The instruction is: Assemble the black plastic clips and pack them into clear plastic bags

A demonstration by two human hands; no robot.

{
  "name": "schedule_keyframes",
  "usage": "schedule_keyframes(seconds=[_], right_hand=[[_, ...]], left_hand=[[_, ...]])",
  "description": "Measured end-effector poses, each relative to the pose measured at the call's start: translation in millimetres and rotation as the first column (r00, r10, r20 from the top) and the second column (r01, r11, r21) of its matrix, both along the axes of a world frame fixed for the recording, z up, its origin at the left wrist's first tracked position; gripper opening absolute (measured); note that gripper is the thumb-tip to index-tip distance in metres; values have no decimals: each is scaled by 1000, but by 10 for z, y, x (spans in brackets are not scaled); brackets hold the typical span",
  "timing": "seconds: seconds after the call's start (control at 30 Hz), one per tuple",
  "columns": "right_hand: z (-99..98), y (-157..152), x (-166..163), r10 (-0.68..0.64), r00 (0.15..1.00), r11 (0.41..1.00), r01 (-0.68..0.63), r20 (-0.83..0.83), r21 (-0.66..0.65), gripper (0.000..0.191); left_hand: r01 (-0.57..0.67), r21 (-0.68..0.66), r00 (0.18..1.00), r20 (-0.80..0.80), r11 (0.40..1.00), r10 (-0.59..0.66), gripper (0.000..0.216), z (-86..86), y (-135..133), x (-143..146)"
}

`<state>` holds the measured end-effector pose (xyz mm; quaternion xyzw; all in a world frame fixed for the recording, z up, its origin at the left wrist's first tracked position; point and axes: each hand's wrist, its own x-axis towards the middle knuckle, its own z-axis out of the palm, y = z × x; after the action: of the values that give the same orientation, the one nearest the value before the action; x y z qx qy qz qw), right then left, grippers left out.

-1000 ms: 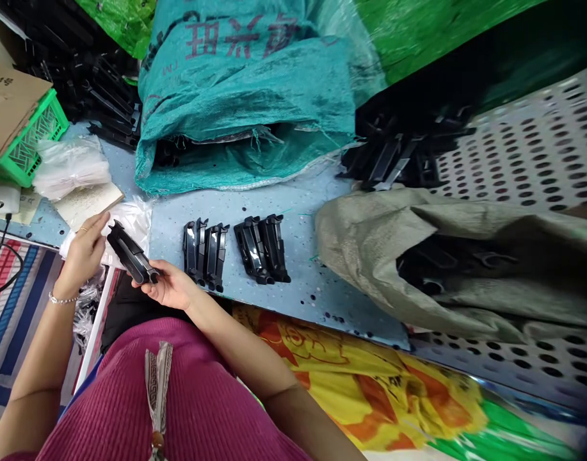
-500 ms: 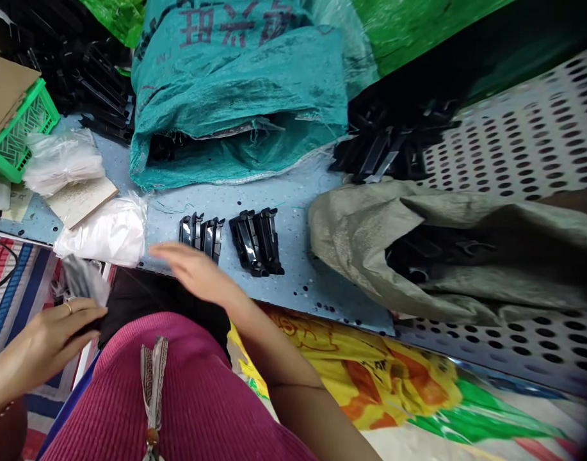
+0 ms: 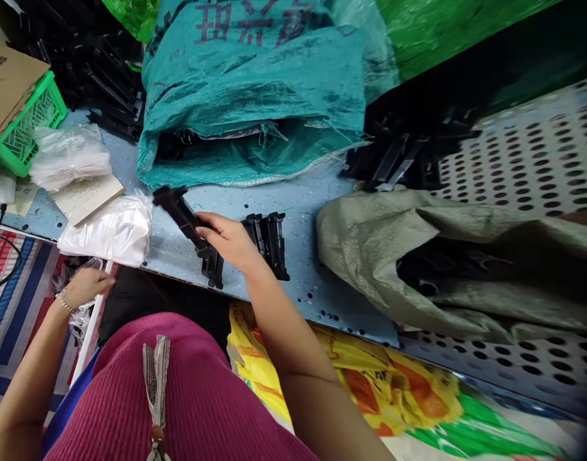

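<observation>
My right hand (image 3: 228, 240) grips a long black plastic part (image 3: 175, 208), pinched near its middle and tilted above the table. Under it, another black plastic part (image 3: 212, 266) lies near the table's front edge. Just right of the hand, a pair of similar black parts (image 3: 269, 243) rests side by side on the blue table. My left hand (image 3: 88, 287) is down off the table's front left edge, back upward, fingers loosely extended, with nothing seen in it. Below it is a crumpled clear plastic bag (image 3: 82, 320), partly covered by the hand.
A stack of clear plastic bags (image 3: 111, 230) lies left on the blue table (image 3: 303, 256). Behind stands a teal woven sack (image 3: 255, 83); at right, a grey-green sack (image 3: 370, 250) holds black parts. A green basket (image 3: 27, 131) and heaped black parts (image 3: 105, 83) are at back left.
My right hand has closed on a black part and lifted it. The bagged dark item has left my left hand, which has moved slightly forward and right.
</observation>
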<state>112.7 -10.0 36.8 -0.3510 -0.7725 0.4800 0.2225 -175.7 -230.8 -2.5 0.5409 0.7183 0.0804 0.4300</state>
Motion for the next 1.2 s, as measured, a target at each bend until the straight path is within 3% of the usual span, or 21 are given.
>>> schedule_keyframes(seconds=[0.07, 0.13, 0.2, 0.27, 0.37, 0.47, 0.53, 0.6, 0.67, 0.73, 0.8, 0.9, 0.97, 1.03, 1.13, 1.2], right_hand=[[-85, -92, -122, -92, 986, 971, 59, -139, -230, 38], [-158, -181, -249, -157, 962, 910, 52, -225, -412, 42], [-187, -250, -331, -211, 938, 849, 36, -275, -528, 42], [-167, -296, -360, -256, 917, 797, 21, -306, -604, 41], [-91, -347, -407, -289, 890, 701, -56, -354, -711, 37], [-73, -407, -603, -281, 844, 549, -250, -457, -798, 36], [-133, -450, -796, -284, 817, 428, -360, -502, -829, 35], [-230, -491, -951, -319, 820, 358, -360, -475, -862, 34], [-321, -534, -994, -378, 825, 353, -291, -420, -889, 35], [-375, -592, -914, -411, 811, 365, -272, -417, -890, 35], [-401, -669, -768, -337, 822, 320, -358, -459, -877, 35], [-455, -790, -616, -173, 853, 109, -480, -492, -870, 30], [-517, -840, -617, -195, 860, -35, -486, -471, -873, 23], [-573, -861, -671, -287, 854, -136, -485, -434, -864, 30], [-588, -891, -728, -368, 832, -182, -503, -415, -845, 54], [-550, -946, -713, -416, 804, -162, -526, -425, -835, 58]], left_hand=[[-82, 271, 995, -29, 959, 93, 39, 212, 237, 191], [-82, 533, 970, -151, 842, 190, 31, 295, 522, 388], [-61, 621, 940, -226, 782, 254, 22, 263, 777, 482], [-158, 615, 937, -154, 773, 314, 20, 186, 936, 423], [-458, 465, 889, 209, 758, 408, 25, 112, 989, 167], [-614, 271, 751, 489, 741, 444, 26, 133, 942, -14], [-646, 282, 720, 535, 710, 443, 22, 175, 904, -32], [-584, 429, 799, 455, 689, 394, 13, 217, 863, -14], [-356, 602, 934, 219, 714, 282, 14, 241, 829, -19], [-75, 644, 988, -57, 762, 146, 28, 237, 822, -73], [63, 611, 979, -192, 789, 70, 37, 217, 849, -161], [24, 644, 978, -173, 764, 115, 44, 235, 885, -228], [-15, 695, 981, -128, 719, 144, 46, 316, 830, -142], [21, 720, 993, -97, 694, 70, 48, 434, 681, 50], [90, 748, 995, -44, 658, -87, 49, 569, 370, 354], [49, 780, 998, -19, 624, -54, 48, 567, 203, 435]])
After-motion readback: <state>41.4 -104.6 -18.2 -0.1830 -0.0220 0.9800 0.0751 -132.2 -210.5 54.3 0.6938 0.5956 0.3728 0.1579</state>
